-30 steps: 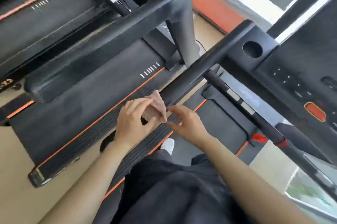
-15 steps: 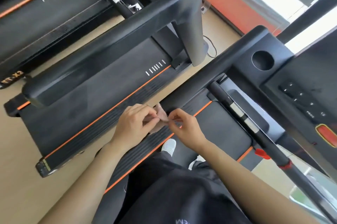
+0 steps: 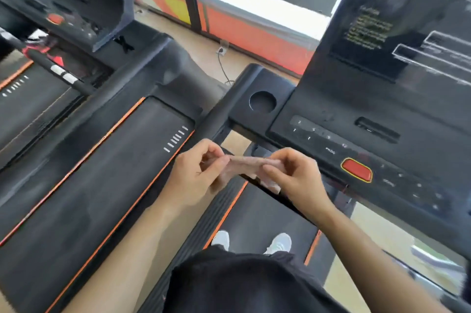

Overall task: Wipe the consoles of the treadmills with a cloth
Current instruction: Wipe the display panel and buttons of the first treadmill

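A small pinkish cloth (image 3: pixel 246 162) is stretched between both hands just in front of the near treadmill's console (image 3: pixel 356 134). My left hand (image 3: pixel 196 175) pinches its left end with thumb and fingers. My right hand (image 3: pixel 293 175) pinches its right end. The console is black, with a red oval button (image 3: pixel 356 170), small number keys and a dark screen (image 3: pixel 407 19) above. The cloth hangs in the air below the console's front edge, apart from it. A second treadmill console (image 3: pixel 66 14) stands at the upper left.
A round cup holder (image 3: pixel 262 102) sits at the console's left corner, where a black handrail (image 3: pixel 211 121) runs down to the hands. The neighbouring treadmill's belt (image 3: pixel 96 180) with orange trim lies to the left. My white shoes (image 3: pixel 277 242) stand on the near belt. A cable (image 3: pixel 224 67) trails on the floor.
The view has swung up and right onto the near console. My hands have drawn apart, stretching the bunched cloth out between them, and moved toward the console's front.
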{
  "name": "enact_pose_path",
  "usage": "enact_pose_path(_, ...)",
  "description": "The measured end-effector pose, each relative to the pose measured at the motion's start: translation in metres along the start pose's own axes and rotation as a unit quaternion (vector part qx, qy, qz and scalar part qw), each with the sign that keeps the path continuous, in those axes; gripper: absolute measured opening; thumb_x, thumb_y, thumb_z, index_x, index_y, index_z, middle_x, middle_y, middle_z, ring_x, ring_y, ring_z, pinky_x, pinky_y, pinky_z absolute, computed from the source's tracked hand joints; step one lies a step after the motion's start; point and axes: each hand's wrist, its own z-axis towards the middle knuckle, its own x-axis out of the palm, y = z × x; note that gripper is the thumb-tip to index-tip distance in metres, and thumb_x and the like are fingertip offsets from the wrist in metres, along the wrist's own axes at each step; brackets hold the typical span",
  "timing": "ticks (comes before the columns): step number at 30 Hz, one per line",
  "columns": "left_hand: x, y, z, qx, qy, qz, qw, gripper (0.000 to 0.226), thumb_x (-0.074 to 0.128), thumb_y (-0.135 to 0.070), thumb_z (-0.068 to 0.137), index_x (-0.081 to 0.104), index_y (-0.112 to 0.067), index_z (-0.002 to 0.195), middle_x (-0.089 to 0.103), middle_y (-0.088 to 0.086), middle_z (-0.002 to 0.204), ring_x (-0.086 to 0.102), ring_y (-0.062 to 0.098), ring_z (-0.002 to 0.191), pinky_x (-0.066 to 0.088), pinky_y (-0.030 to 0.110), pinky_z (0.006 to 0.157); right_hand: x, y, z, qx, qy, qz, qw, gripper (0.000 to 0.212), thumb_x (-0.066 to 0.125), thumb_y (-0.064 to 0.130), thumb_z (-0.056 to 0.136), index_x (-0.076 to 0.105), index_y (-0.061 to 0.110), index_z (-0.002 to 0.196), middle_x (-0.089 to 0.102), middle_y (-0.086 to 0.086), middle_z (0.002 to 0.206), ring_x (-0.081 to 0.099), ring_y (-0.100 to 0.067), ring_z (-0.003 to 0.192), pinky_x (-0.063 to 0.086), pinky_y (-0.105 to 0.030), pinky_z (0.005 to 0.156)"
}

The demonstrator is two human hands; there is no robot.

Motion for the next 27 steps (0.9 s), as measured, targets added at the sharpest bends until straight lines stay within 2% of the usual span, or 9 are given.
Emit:
enact_pose_path(3,0.028,-0.029,0.014,-0.005,0.07,0.023,0.997,0.013,0.073,-0.027,0.092,0.067,-0.024,0.08,0.069,-0.007,0.076,0.062,0.014,0.07,0.05,0.031,0.07,-0.047,-0.002,0.007,-0.028,-0.062,0.043,0.997,0.017,0.076,0.001,0.086,0.07,0.017,0.085,0.071,0.009,0.077,0.063,-0.002,0.069,0.051,-0.019,0.066)
enact_pose_path(7,0.071,-0.065,0.033,0.017,0.129,0.017,0.991,0.006,0.07,-0.034,0.085,0.07,-0.03,0.081,0.07,-0.014,0.078,0.063,0.005,0.073,0.047,0.019,0.073,-0.099,-0.001,0.018,-0.07,-0.038,0.046,0.996,0.023,0.07,-0.003,0.09,0.07,0.02,0.09,0.07,0.02,0.077,0.062,0.001,0.066,0.045,-0.016,0.067)
enact_pose_path(9,0.093,-0.081,0.046,0.025,0.126,-0.001,0.992,0.013,0.068,-0.035,0.083,0.073,-0.028,0.092,0.074,-0.014,0.09,0.068,0.005,0.086,0.051,0.019,0.08,-0.121,-0.001,0.024,-0.081,-0.027,0.008,0.996,0.019,0.07,0.001,0.091,0.072,0.019,0.092,0.069,0.023,0.074,0.063,0.0,0.066,0.044,-0.016,0.069)
enact_pose_path(12,0.121,-0.099,0.065,0.047,0.13,-0.018,0.99,0.032,0.069,-0.034,0.084,0.07,-0.031,0.116,0.072,-0.019,0.114,0.066,0.004,0.111,0.053,0.024,0.095,-0.146,-0.004,0.03,-0.095,-0.013,-0.03,0.995,0.014,0.071,0.008,0.092,0.075,0.02,0.099,0.074,0.01,0.083,0.067,-0.006,0.072,0.052,-0.028,0.074)
enact_pose_path(16,0.148,-0.116,0.092,0.076,0.19,-0.016,0.979,0.045,0.073,-0.031,0.091,0.06,-0.035,0.133,0.068,-0.019,0.126,0.062,0.006,0.123,0.051,0.032,0.104,-0.17,0.003,0.032,-0.084,0.004,-0.01,0.996,0.023,0.069,0.005,0.092,0.074,0.021,0.107,0.075,0.011,0.097,0.071,-0.007,0.091,0.055,-0.024,0.08)
enact_pose_path(18,0.158,-0.123,0.107,0.078,0.222,-0.038,0.971,0.035,0.074,-0.027,0.093,0.065,-0.029,0.127,0.073,-0.013,0.116,0.067,0.01,0.115,0.054,0.034,0.1,-0.179,0.008,0.036,-0.094,-0.007,-0.03,0.995,0.024,0.071,0.005,0.09,0.074,0.022,0.107,0.075,0.011,0.102,0.071,-0.01,0.1,0.056,-0.025,0.087)
enact_pose_path(22,0.159,-0.128,0.13,0.089,0.233,-0.055,0.967,0.005,0.075,-0.021,0.093,0.073,-0.019,0.097,0.076,-0.004,0.091,0.071,0.01,0.086,0.059,0.03,0.08,-0.184,0.01,0.042,-0.063,-0.063,-0.054,0.995,0.022,0.075,0.009,0.088,0.074,0.026,0.103,0.074,0.015,0.101,0.07,-0.007,0.098,0.054,-0.02,0.083)
enact_pose_path(25,0.149,-0.121,0.148,0.108,0.245,-0.034,0.963,0.006,0.077,-0.026,0.091,0.073,-0.022,0.09,0.076,-0.004,0.084,0.071,0.015,0.08,0.06,0.029,0.076,-0.183,0.01,0.049,-0.041,-0.092,-0.086,0.991,0.024,0.076,0.009,0.087,0.074,0.029,0.1,0.073,0.019,0.097,0.069,-0.003,0.094,0.052,-0.015,0.079)
enact_pose_path(27,0.141,-0.114,0.164,0.116,0.249,-0.014,0.961,0.006,0.078,-0.028,0.09,0.072,-0.026,0.088,0.076,-0.006,0.083,0.071,0.011,0.076,0.057,0.025,0.073,-0.182,0.01,0.057,-0.031,-0.102,-0.108,0.988,0.025,0.074,0.007,0.088,0.074,0.029,0.1,0.073,0.019,0.095,0.069,-0.006,0.091,0.055,-0.02,0.077)
